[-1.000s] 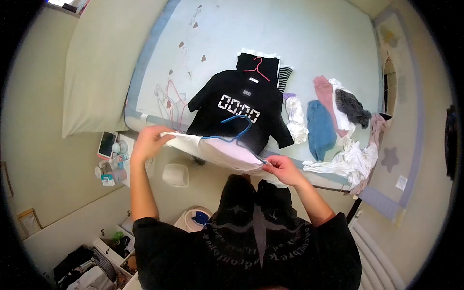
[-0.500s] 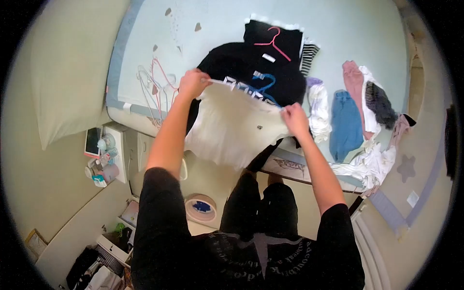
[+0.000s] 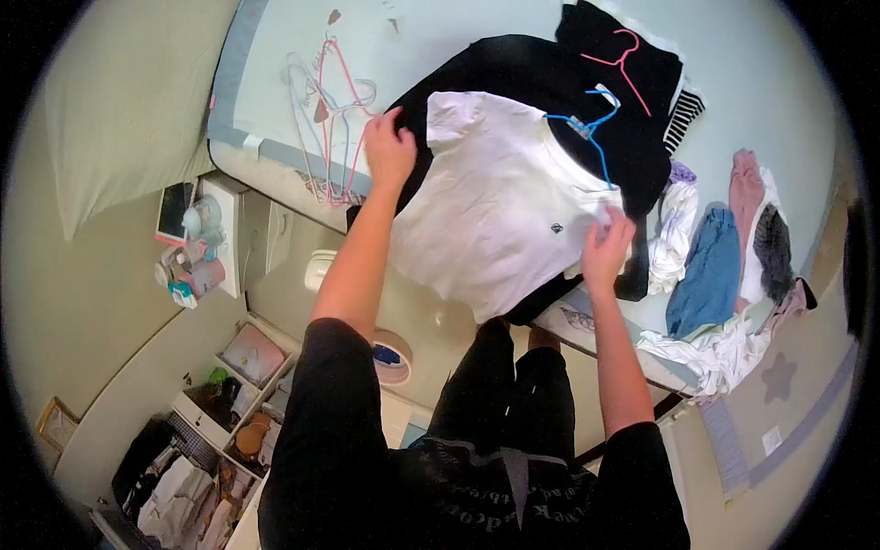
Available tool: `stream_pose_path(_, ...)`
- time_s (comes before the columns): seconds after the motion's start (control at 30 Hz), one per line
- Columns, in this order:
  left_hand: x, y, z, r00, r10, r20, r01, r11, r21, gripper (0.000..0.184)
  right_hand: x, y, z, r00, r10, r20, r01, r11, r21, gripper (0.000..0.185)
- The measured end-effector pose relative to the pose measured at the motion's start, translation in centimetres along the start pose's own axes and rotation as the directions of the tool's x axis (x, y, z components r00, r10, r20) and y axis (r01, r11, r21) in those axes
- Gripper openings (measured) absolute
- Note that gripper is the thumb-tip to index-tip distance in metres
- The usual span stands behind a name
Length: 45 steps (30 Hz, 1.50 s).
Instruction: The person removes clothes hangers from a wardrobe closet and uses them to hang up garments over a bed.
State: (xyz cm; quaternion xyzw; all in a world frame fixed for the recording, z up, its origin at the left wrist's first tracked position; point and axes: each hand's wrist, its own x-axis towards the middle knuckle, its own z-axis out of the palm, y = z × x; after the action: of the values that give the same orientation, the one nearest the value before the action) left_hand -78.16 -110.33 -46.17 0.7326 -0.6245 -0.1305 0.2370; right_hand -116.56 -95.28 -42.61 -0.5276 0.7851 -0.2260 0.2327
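Fingers of the left hand (image 3: pixel 390 152): loosely bent, nothing in them, just beside the loose hangers and apart from the nearest sleeve. Fingers of the right hand (image 3: pixel 605 252): bent, at the other shoulder of the shirt; whether they pinch the cloth cannot be told.

White T-shirt (image 3: pixel 495 211), one: front up, one small dark emblem on the chest, lying across a black garment at the near edge of the bed (image 3: pixel 284 41). Long axis slantwise: neck to the upper right, away from the person, hem to the lower left, hanging past the bed's edge.

Blue hanger (image 3: pixel 593 147), one: at the shirt's neck, hook pointing away to the upper right.

Black garment (image 3: pixel 500 64), one: spread beneath the shirt and reaching beyond it on several sides.

Red-pink hanger (image 3: pixel 622 62), one: on a folded black piece (image 3: pixel 582 26) farther up the bed.

Striped piece (image 3: pixel 683 121), one: partly showing beside the folded black piece.

Loose hangers, to the left: at least two, one pink (image 3: pixel 349 73), one pale (image 3: pixel 297 110); overlapping, exact count unclear.

Clothes to the right: blue trousers (image 3: pixel 703 275), one; pink piece (image 3: pixel 744 188), one; dark grey piece (image 3: pixel 773 249), one; white heap (image 3: pixel 720 357), pieces uncountable.
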Motion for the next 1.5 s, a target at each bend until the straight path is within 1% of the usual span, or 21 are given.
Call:
stream_pose_path(0.07, -1.8, -6.2, -1.2, 0.993, -0.12, -0.015, 0.121, 0.982, 0.142, 0.045, -2.9, 0.2, 0.9, 0.988, -0.133, 0.074, 0.138, 0.988, -0.064, 0.043)
stream_pose_path(0.17, -4.2, -14.9, -2.2, 0.941, -0.339, -0.012, 0.331, 0.912, 0.241, 0.054, -6.9, -1.5, 1.7, 0.934, -0.292, 0.208, 0.331, 0.925, -0.186, 0.047)
stream_pose_path(0.23, -5.4, -17.6, -3.4, 0.893, -0.449, 0.015, 0.425, 0.856, 0.293, 0.055, -9.1, -1.9, 3.2, 0.885, -0.259, 0.386, 0.298, 0.954, -0.043, 0.048)
stream_pose_path(0.27, -5.8, -18.3, -3.9, 0.921, -0.39, 0.019, 0.357, 0.861, 0.364, 0.052, -9.9, -1.9, 3.9, 0.846, -0.247, 0.472, 0.268, 0.963, 0.025, 0.048)
stream_pose_path(0.37, -5.0, -17.7, -4.8, 0.824, -0.567, 0.009, 0.51, 0.747, 0.427, 0.042, -11.2, -1.4, 5.8, 0.788, -0.261, 0.557, 0.261, 0.962, 0.082, 0.052)
stream_pose_path(0.47, -4.3, -17.7, -5.6, 0.797, -0.594, 0.11, 0.501, 0.752, 0.428, 0.031, -11.2, -0.7, 7.0, 0.803, -0.225, 0.551, 0.23, 0.971, 0.061, 0.048)
stream_pose_path(0.57, -4.0, -17.4, -5.6, 0.823, -0.536, 0.189, 0.407, 0.788, 0.462, 0.025, -10.6, -0.6, 7.5, 0.792, -0.171, 0.586, 0.167, 0.984, 0.062, 0.043)
stream_pose_path(0.67, -4.5, -17.1, -4.9, 0.844, -0.529, 0.086, 0.477, 0.815, 0.328, 0.026, -10.1, -0.2, 7.2, 0.771, -0.137, 0.622, 0.114, 0.99, 0.078, 0.043)
stream_pose_path(0.77, -4.4, -12.3, -6.5, 0.856, -0.514, -0.048, 0.515, 0.844, 0.152, 0.026, -10.1, 0.1, 6.8, 0.746, -0.14, 0.651, 0.111, 0.99, 0.085, 0.045)
stream_pose_path(0.87, -5.5, -8.2, -8.0, 0.803, -0.557, -0.212, 0.561, 0.826, -0.046, 0.022, -10.0, 0.1, 6.0, 0.709, -0.159, 0.688, 0.151, 0.986, 0.072, 0.052)
stream_pose_path(0.97, -7.9, -5.0, -8.1, 0.761, -0.513, -0.397, 0.39, 0.851, -0.351, 0.019, -9.9, -1.4, 3.3, 0.691, -0.183, 0.699, 0.116, 0.983, 0.143, 0.061)
stream_pose_path(1.03, -10.3, -2.5, -8.9, 0.82, -0.529, -0.219, 0.371, 0.782, -0.501, 0.015, -9.3, -3.4, 1.1, 0.708, -0.208, 0.674, 0.039, 0.966, 0.257, 0.065)
stream_pose_path(1.1, -11.9, 5.8, -10.7, 0.807, -0.59, 0.023, 0.328, 0.415, -0.848, 0.015, -9.0, -5.2, -1.1, 0.75, -0.225, 0.621, -0.056, 0.915, 0.4, 0.067)
stream_pose_path(1.17, -14.7, 11.1, -12.3, 0.866, -0.45, 0.218, 0.42, 0.417, -0.806, 0.011, -8.7, -6.9, -3.3, 0.761, -0.121, 0.637, -0.301, 0.805, 0.512, 0.074)
stream_pose_path(1.2, -16.1, 13.4, -12.8, 0.833, -0.448, 0.325, 0.5, 0.355, -0.79, 0.009, -8.7, -7.7, -4.4, 0.758, -0.07, 0.648, -0.412, 0.719, 0.559, 0.078)
stream_pose_path(1.3, -20.0, 20.2, -13.5, 0.749, -0.332, 0.573, 0.651, 0.212, -0.729, 0.006, -8.8, -9.9, -8.3, 0.803, -0.143, 0.579, -0.479, 0.425, 0.768, 0.092)
stream_pose_path(1.33, -21.3, 21.6, -13.0, 0.758, -0.247, 0.604, 0.651, 0.241, -0.72, 0.007, -8.7, -10.6, -10.0, 0.813, -0.14, 0.565, -0.499, 0.334, 0.8, 0.102)
stream_pose_path(1.4, -24.4, 24.0, -11.8, 0.75, -0.075, 0.658, 0.646, 0.298, -0.703, 0.009, -8.9, -12.0, -13.8, 0.859, 0.019, 0.512, -0.501, 0.244, 0.83, 0.109)
stream_pose_path(1.43, -25.9, 25.4, -11.5, 0.763, 0.019, 0.646, 0.587, 0.395, -0.706, 0.011, -8.9, -12.2, -15.1, 0.87, 0.096, 0.483, -0.493, 0.199, 0.847, 0.112)
stream_pose_path(1.47, -27.2, 27.1, -11.3, 0.766, 0.115, 0.632, 0.513, 0.484, -0.71, 0.012, -9.0, -12.0, -16.2, 0.848, 0.233, 0.476, -0.521, 0.198, 0.83, 0.108)
stream_pose_path(1.5, -28.0, 29.0, -11.5, 0.757, 0.21, 0.619, 0.425, 0.562, -0.71, 0.013, -9.4, -10.6, -17.1, 0.865, 0.262, 0.428, -0.477, 0.162, 0.864, 0.106)
